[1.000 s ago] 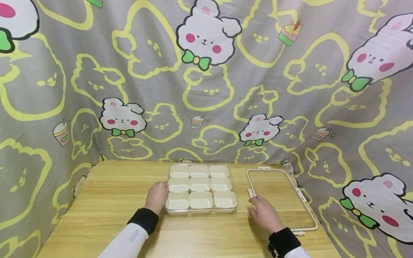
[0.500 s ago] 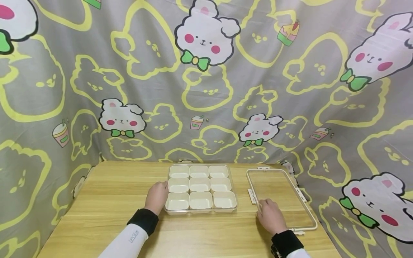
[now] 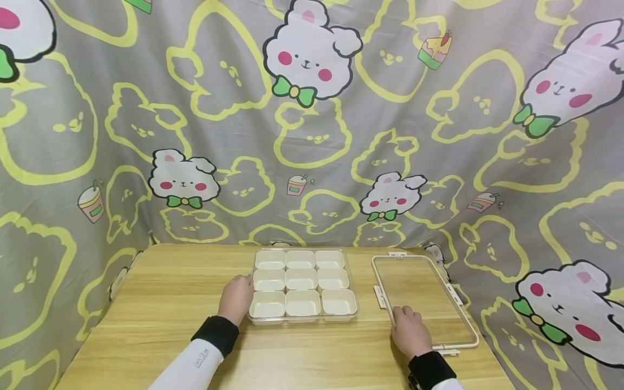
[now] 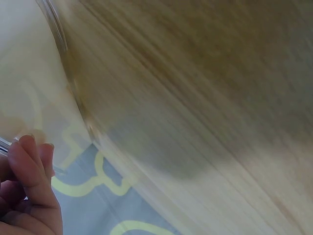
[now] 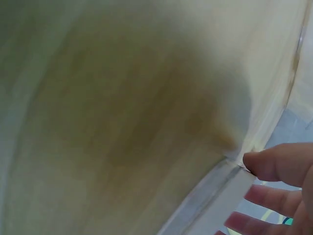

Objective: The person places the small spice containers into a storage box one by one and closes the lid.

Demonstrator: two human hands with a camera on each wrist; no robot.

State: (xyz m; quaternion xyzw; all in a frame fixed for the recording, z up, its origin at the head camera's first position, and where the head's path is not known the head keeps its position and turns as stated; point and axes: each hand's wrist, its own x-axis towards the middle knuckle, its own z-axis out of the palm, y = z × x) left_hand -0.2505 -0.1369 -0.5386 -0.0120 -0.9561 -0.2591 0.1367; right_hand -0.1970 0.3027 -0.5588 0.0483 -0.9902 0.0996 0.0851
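Note:
A clear rectangular box (image 3: 303,319) holds several cream cups (image 3: 302,302) in rows of three on the wooden table. At its left side my left hand (image 3: 236,299) grips the wall; in the left wrist view the hand (image 4: 30,188) has its fingers curled at the clear edge. To the right lies a transparent lid (image 3: 423,295) with a cream rim and clips (image 3: 379,297). My right hand (image 3: 411,330) holds the lid's left rim near its front corner. In the right wrist view, the thumb of the hand (image 5: 279,188) presses on the pale rim (image 5: 210,200), with fingers on the other side.
The wooden table (image 3: 170,303) reaches back to a grey curtain (image 3: 244,135) with rabbit drawings, which also hangs at the left and right. A strip of table lies between box and lid.
My right hand has slid from the lid's left clip along the rim towards me, leaving that clip uncovered. The left hand, box and lid have stayed in place.

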